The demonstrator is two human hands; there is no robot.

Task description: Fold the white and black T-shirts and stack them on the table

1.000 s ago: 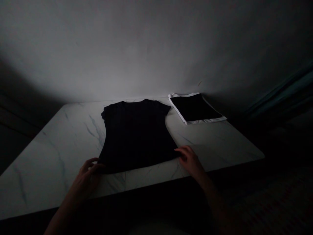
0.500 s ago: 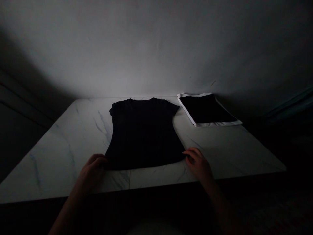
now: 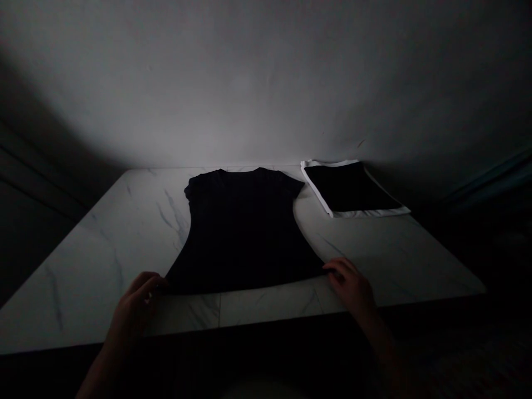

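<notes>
A dark short-sleeved shirt (image 3: 245, 233) lies flat on the marble-patterned table (image 3: 100, 260), its neckline toward the wall and its hem toward me. My left hand (image 3: 139, 299) is closed on the shirt's lower left corner. At the lower right corner, the fingers of my right hand (image 3: 349, 280) pinch the fabric. Between the two hands the hem is stretched into a wide, nearly straight edge, and the sides flare outward toward the corners.
To the right of the shirt, a folded black cloth (image 3: 349, 187) lies on white folded fabric (image 3: 368, 213) near the back edge. A grey wall (image 3: 257, 83) rises behind the table. The surroundings are dim.
Both hands have moved outward and slightly toward me, still holding the corners. The shirt's hem has spread wider.
</notes>
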